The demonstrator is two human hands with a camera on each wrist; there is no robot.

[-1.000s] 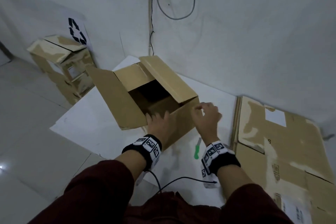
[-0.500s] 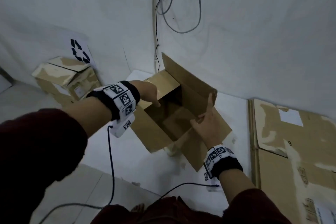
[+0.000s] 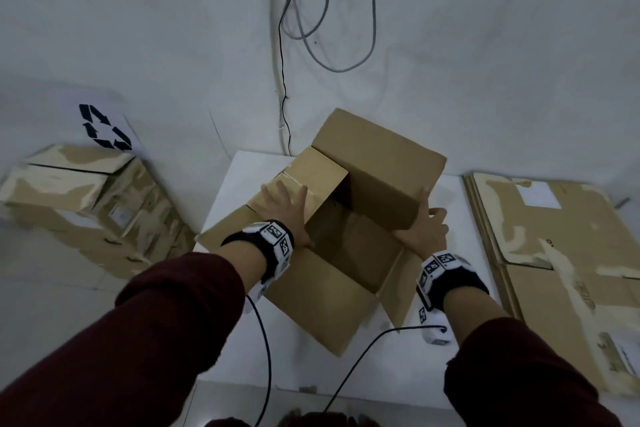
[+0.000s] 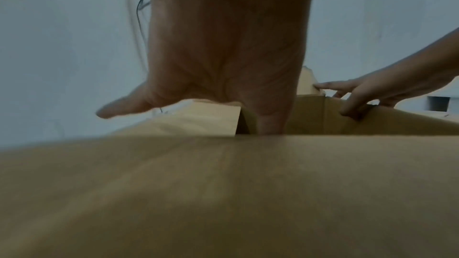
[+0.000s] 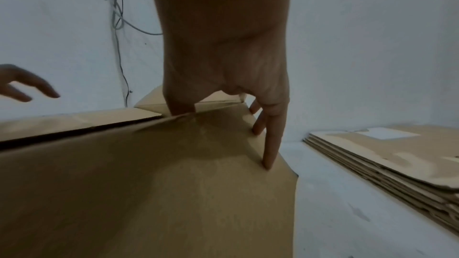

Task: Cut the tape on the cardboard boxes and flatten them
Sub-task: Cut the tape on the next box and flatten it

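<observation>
Item: open brown cardboard box (image 3: 349, 253), set on a white board (image 3: 239, 180) between both arms; flaps loose, no tape seen across the opening, so cutting is judged done here. Left hand (image 3: 284, 208): fingers spread flat on a left flap. Right hand (image 3: 424, 229): thumb inside, fingers curled over the right wall edge. Collapsing not yet done. Done: stack of flattened tan cardboard sheets (image 3: 554, 246), right. Left: pile of standing taped cardboard boxes (image 3: 86, 204), far left, judged pending.
</observation>
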